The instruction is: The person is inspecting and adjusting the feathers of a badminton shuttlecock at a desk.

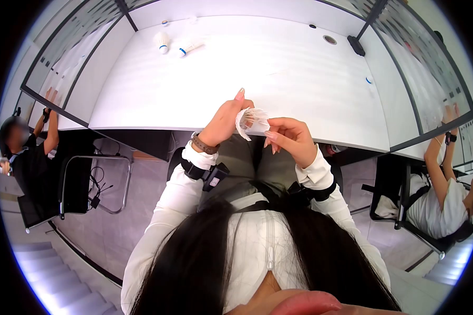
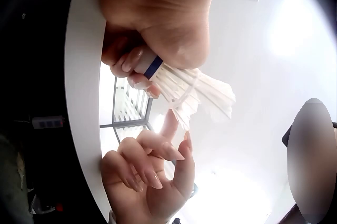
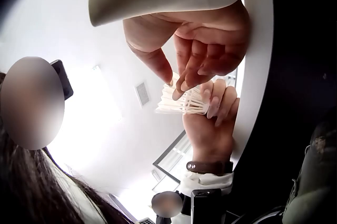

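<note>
A white feather shuttlecock [image 1: 253, 122] is held near the table's front edge, its feathered opening facing up toward the head camera. My left hand [image 1: 223, 122] grips it around the cork, beside the dark blue band [image 2: 153, 68] seen in the left wrist view. At the feather rim, my right hand [image 1: 294, 139] pinches a feather tip between thumb and index finger, its other fingers loosely curled. From the right wrist view, that thumb and index finger overlap the feathers [image 3: 181, 104], while the left hand's fingers wrap the cork end and hide much of it.
On the white table [image 1: 236, 68], a shuttlecock [image 1: 163, 42] and another lying shuttlecock [image 1: 190, 50] are at the back left. A small round piece [image 1: 165, 23] is behind them. A blue-and-white piece [image 1: 368, 80] and a black object [image 1: 356, 45] are at the right. Partitions flank the table.
</note>
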Tool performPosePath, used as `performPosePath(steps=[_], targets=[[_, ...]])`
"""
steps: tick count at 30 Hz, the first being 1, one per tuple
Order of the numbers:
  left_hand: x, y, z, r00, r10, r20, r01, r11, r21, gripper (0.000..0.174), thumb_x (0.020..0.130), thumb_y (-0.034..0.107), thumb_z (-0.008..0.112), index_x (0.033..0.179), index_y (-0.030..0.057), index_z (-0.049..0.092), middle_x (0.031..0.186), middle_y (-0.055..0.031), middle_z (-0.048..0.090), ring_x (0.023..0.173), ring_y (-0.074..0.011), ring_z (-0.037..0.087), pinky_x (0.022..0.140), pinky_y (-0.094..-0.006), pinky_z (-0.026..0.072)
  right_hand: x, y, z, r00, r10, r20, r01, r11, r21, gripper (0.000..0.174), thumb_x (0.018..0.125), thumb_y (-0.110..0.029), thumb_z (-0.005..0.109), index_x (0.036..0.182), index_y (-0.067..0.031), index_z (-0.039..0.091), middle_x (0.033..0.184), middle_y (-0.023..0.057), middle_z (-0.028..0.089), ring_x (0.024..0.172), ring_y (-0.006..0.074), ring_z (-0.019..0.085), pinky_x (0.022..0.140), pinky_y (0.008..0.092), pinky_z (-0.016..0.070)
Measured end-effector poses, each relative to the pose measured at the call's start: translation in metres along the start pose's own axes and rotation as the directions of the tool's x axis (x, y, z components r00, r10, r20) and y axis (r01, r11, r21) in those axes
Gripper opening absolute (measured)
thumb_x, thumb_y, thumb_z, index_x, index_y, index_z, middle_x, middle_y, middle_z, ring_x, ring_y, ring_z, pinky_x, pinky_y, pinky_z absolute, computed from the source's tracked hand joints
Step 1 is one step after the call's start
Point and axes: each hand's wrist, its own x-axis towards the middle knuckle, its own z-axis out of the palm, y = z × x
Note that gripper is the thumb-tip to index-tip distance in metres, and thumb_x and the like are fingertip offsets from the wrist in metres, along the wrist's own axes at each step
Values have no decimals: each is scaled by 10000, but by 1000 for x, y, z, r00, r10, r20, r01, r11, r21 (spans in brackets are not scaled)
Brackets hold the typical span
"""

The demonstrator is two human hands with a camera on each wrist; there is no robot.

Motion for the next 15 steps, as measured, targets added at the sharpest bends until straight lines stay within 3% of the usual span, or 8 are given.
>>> performPosePath(steps=[15], targets=[[1, -5, 0, 1000, -5, -4, 5, 1000, 13, 693, 1052, 504, 171, 668, 35, 507, 621, -30, 453, 620, -159, 399, 631, -308, 372, -4, -6, 0, 999, -1, 36, 0, 1000, 15, 323, 916, -68, 629, 1237, -30, 632, 821, 49, 654, 699, 111, 615, 592, 224, 485]])
